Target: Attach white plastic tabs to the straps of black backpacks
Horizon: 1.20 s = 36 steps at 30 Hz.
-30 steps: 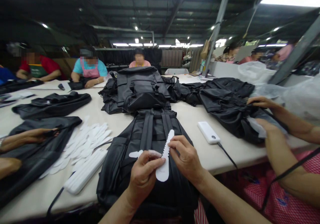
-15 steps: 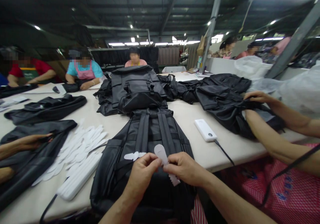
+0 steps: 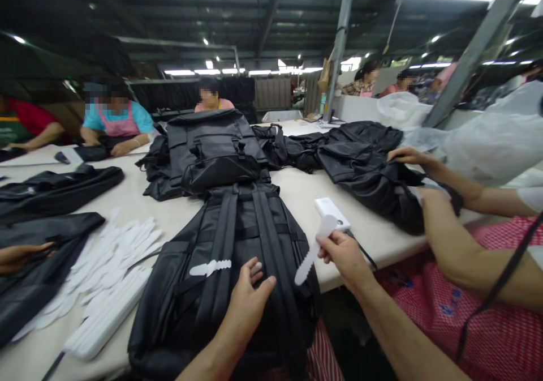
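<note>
My right hand [image 3: 345, 259] is shut on a white toothed plastic strip [image 3: 311, 251], whose lower end points down-left over a black backpack [image 3: 237, 307]. The backpack lies on its front with its shoulder straps facing up. My left hand [image 3: 250, 296] rests open on the backpack, apart from the strip and holding nothing. Just left of that hand, a second white toothed strip [image 3: 211, 267] lies across the straps. A white power bank [image 3: 333, 213] with a black cable lies on the table just beyond my right hand.
A co-worker's hands [image 3: 436, 200] work on a black bag [image 3: 365, 171] to my right. Another black backpack [image 3: 212, 154] lies beyond mine. A pile of white strips [image 3: 114, 262] and a white stack [image 3: 108, 313] lie on the white table [image 3: 297, 200] at left, among more black bags.
My hands have moved apart. The strip has gone right with my right hand and turned, and my left hand has opened. The view has turned slightly right.
</note>
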Each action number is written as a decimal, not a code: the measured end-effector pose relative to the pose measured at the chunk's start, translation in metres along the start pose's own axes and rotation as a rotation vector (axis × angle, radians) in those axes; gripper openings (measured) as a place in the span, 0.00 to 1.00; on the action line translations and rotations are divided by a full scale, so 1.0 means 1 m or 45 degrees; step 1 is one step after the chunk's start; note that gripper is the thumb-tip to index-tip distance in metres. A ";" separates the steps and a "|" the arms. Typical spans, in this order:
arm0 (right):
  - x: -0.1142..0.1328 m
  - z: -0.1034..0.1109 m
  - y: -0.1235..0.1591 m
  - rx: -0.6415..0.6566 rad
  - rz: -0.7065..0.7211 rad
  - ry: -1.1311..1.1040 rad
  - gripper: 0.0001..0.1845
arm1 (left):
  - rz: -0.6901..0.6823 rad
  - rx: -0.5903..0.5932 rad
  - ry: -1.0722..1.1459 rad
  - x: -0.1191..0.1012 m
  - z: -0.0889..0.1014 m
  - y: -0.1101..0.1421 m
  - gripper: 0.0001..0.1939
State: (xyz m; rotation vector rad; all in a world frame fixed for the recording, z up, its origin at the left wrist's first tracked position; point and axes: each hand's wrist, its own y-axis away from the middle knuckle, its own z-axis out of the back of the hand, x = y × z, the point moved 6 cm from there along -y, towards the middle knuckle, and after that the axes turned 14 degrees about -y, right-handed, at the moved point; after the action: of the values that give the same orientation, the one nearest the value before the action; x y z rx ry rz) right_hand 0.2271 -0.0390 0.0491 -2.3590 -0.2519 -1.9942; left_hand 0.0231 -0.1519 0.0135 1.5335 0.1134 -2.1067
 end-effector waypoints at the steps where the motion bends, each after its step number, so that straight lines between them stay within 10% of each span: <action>1: 0.000 0.016 -0.002 -0.146 0.039 -0.076 0.12 | 0.031 0.008 -0.001 0.001 -0.002 0.000 0.34; 10: -0.005 0.062 0.028 -0.653 0.428 -0.113 0.17 | 0.364 0.267 -0.048 -0.013 -0.009 0.014 0.30; 15: 0.018 0.039 0.054 -0.206 0.704 0.360 0.12 | 0.359 0.456 0.252 -0.016 -0.026 0.012 0.11; 23: -0.016 -0.006 0.069 0.389 -0.270 -0.569 0.08 | 0.181 0.118 0.711 -0.069 0.009 0.005 0.13; 32: -0.013 -0.082 0.094 1.283 -0.327 0.017 0.47 | 0.139 -0.008 0.647 -0.104 0.040 -0.010 0.14; 36: -0.016 -0.094 0.081 1.025 0.062 0.446 0.11 | 0.134 -0.013 0.757 -0.114 0.052 -0.019 0.15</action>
State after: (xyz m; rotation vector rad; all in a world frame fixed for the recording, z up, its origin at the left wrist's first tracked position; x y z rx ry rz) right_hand 0.1448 -0.1332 0.0552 -1.4880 -0.7858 -1.7632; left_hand -0.0052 -0.1132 0.1309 2.0631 0.2461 -1.5102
